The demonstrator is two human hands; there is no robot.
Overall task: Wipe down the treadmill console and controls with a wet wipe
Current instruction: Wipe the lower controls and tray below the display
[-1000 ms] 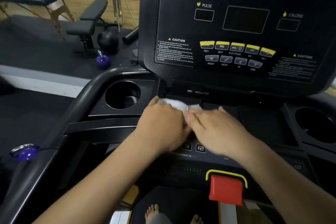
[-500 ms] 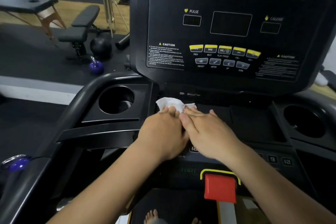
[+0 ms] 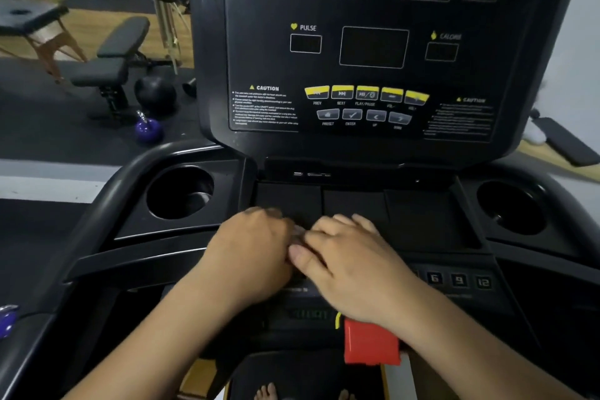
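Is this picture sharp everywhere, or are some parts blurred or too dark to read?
Head view: motion smears the left hand, worst at its far edge; the right hand is sharper. Head view: the right caution label is unreadable, the left caution label partly legible; lighting is dim.

Black treadmill console (image 3: 373,146), white lettering, yellow-topped media buttons (image 3: 367,92), grey menu buttons (image 3: 352,114) below. Red safety key (image 3: 370,341), yellow trim; whitish wet wipe (image 3: 297,230). Purple kettlebell (image 3: 147,130), black medicine ball (image 3: 156,92).
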